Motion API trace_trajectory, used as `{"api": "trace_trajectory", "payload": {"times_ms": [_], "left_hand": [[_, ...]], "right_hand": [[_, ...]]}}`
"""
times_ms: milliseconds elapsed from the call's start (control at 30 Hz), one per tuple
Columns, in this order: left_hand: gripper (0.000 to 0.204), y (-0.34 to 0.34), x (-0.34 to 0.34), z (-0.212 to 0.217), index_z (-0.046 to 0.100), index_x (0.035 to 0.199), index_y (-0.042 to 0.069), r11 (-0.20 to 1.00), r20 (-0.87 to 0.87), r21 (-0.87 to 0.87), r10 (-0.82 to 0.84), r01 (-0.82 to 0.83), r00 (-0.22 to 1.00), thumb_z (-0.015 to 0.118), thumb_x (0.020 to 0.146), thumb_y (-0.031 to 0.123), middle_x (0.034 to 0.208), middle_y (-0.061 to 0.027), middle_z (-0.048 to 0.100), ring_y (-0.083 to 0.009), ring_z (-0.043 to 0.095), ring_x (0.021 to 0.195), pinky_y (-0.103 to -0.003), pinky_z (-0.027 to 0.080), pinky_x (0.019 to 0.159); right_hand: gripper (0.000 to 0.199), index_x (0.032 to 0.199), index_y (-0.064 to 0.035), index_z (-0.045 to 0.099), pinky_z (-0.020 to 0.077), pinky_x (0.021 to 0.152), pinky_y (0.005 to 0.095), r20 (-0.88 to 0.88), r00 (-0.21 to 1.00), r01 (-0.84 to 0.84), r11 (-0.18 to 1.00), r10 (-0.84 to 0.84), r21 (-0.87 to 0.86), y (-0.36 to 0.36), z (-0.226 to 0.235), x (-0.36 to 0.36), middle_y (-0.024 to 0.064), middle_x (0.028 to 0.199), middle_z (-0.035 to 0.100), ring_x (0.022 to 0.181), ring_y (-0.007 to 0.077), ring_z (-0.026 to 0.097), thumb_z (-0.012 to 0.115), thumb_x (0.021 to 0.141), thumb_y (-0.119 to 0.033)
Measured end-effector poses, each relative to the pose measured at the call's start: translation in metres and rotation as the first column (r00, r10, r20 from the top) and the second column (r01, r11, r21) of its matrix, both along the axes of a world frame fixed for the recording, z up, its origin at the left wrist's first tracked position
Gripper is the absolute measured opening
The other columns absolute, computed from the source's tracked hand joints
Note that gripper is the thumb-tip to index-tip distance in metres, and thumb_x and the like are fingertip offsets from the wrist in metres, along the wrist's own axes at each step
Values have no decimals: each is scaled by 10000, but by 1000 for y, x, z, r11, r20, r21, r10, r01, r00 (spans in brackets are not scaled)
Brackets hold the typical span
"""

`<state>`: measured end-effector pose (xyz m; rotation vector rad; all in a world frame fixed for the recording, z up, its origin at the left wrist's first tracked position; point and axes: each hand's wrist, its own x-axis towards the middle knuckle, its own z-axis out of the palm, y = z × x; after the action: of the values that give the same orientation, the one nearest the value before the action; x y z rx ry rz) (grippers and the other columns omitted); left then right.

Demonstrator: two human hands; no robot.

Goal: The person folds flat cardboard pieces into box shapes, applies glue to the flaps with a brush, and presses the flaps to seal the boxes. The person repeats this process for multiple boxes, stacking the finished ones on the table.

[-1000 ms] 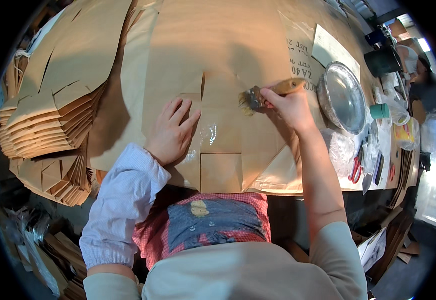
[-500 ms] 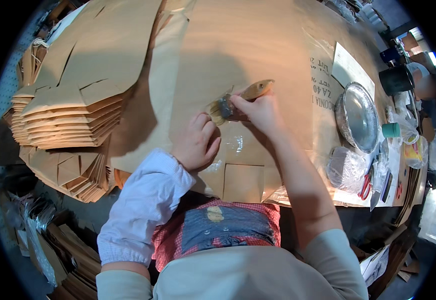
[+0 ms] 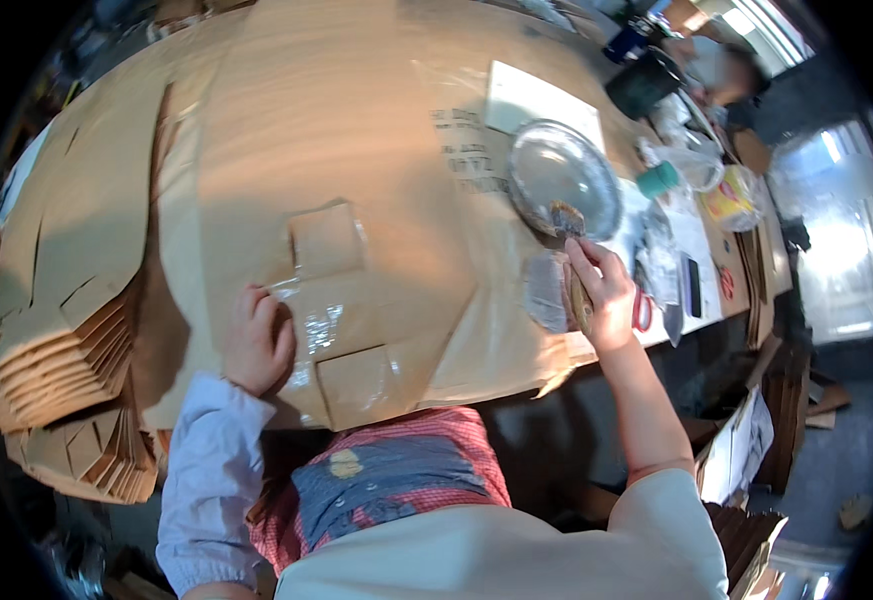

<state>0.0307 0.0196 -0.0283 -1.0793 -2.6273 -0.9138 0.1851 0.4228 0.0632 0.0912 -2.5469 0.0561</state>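
Observation:
My right hand (image 3: 608, 300) is closed around the handle of a flat paintbrush (image 3: 581, 304). Its bristles dip into a round silvery bowl (image 3: 519, 195) at the near rim. My left hand (image 3: 256, 342) rests on the brown paper at the left, fingers loosely bent and thumb apart, with nothing visible in it. Beside it lies a flat brown paper bag (image 3: 401, 310) with square folded flaps and shiny wet patches along its glued part.
Stacked folded paper bags (image 3: 56, 350) stand at the left. Right of the bowl are a plastic-wrapped block (image 3: 548, 290), red-handled scissors (image 3: 642, 310), a green-capped bottle (image 3: 658, 180) and a white sheet (image 3: 536, 100). A dark pot (image 3: 644, 84) and another person are at the far right.
My right hand has carried the brush from the paper in the middle rightward to the bowl. My left hand stays on the paper. The whole view has swung to the right.

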Motion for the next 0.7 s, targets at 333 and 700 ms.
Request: {"api": "trace_trajectory", "payload": {"times_ms": [333,700], "left_hand": [[460,1,-61,15,512,1116,-3,991,290,52,105,-125,951,676,688,40,933,-187,551,-343,566,925,-355,462,808],[166,-18,-33,18,655,859,34,890,-182,-456,-96,2,979,644,699,77,833,-93,636,-274,628,783,-401,500,646]], "right_hand": [[126,859,-25,667,463,787,405,272,910,-213,916,313,-341,-90,-23,-40,118,903,631,886,327,592,684,749,-85],[182,916,-20,598,502,650,408,412,816,-363,914,407,-183,-97,-73,-98,70,865,604,828,279,601,597,740,-65]]}}
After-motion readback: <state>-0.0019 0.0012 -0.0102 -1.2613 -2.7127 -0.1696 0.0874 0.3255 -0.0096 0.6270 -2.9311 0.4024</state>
